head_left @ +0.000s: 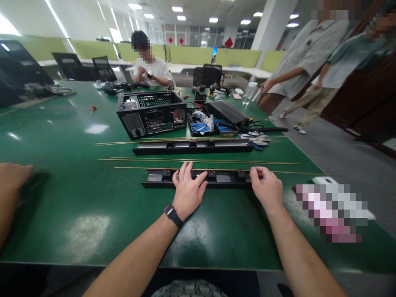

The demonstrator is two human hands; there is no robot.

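Green tabletop point(83, 181) held two black rails point(193, 151) at twelve o'clock; left hand point(187, 190), palm down, spread loose fingers over the nearer; right hand point(267, 185), at one o'clock, pinched one golden rod point(136, 168).

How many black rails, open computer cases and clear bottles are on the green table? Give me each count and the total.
Black rails: 2
Open computer case: 1
Clear bottle: 1
Total: 4
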